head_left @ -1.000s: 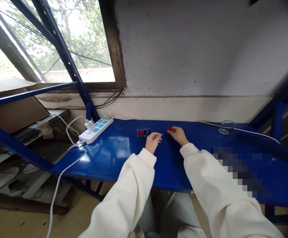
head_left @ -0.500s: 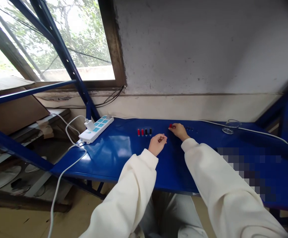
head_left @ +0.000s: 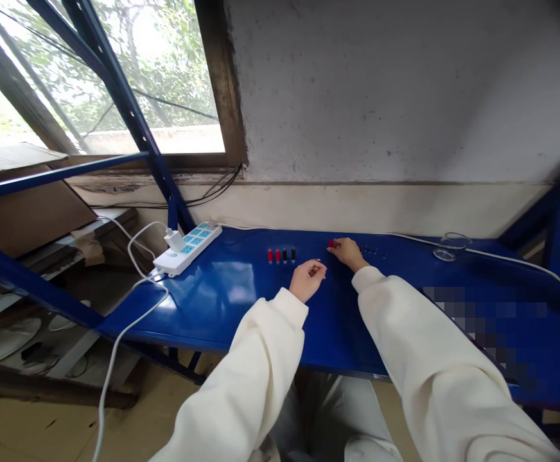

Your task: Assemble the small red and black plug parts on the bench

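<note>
My right hand (head_left: 347, 252) rests far out on the blue metal table (head_left: 222, 301), its fingertips pinched on a small red piece (head_left: 331, 243). My left hand (head_left: 307, 280) lies nearer to me on the table with its fingers loosely curled; what is inside them is hidden. A short row of small upright pieces, two red (head_left: 273, 256) and two black (head_left: 288, 255), stands just left of my left hand. Several tiny dark pieces (head_left: 369, 249) sit just right of my right hand.
A white power strip (head_left: 187, 248) with a plugged charger and white cable (head_left: 116, 346) lies at the table's back left corner. A clear round item (head_left: 444, 254) and a thin white cord (head_left: 501, 258) are at the back right. Wall and window stand behind.
My left hand has drawn back a little from the row of pieces and to the right. My right hand has stayed on the red piece near the back of the table.
</note>
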Available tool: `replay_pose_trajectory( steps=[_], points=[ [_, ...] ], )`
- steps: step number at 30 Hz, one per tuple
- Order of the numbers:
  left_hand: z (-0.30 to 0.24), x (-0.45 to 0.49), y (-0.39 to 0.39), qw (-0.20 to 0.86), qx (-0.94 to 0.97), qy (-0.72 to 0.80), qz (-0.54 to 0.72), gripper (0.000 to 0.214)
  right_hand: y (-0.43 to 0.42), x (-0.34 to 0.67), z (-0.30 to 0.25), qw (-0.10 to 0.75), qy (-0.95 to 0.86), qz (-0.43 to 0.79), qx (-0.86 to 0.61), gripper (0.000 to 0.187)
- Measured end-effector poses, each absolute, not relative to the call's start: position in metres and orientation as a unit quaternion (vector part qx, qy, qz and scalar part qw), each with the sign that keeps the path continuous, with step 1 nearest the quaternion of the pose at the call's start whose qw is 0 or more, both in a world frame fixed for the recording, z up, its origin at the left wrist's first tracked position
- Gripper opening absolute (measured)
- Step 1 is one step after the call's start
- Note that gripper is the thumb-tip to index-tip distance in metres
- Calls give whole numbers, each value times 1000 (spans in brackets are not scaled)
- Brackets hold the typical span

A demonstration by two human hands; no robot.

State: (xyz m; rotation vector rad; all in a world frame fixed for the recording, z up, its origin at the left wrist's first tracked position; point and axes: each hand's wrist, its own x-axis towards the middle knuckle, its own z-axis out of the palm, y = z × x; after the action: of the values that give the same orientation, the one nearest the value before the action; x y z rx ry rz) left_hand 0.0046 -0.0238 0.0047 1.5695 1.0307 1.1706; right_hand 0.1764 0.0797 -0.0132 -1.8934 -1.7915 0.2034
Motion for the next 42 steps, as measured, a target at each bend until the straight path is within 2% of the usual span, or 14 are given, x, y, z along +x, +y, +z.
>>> replay_pose_trajectory(
  steps=[13,30,33,38,42],
  points=[
    [11,2,-27,440,643,435,451,11,77,185,-4,235,-660,133,-701,17],
    [10,2,-26,417,656,435,454,11,79,194,-14,273,-652,170,-686,23],
    [7,0,-26,373,682,448,441,13,78,195,-14,271,-645,174,-693,25],
    [2,-3,-25,210,742,511,380,14,78,194,-14,261,-640,164,-703,26],
    [2,-6,-25,134,738,577,322,30,78,194,-14,257,-643,163,-703,26]
  ],
)
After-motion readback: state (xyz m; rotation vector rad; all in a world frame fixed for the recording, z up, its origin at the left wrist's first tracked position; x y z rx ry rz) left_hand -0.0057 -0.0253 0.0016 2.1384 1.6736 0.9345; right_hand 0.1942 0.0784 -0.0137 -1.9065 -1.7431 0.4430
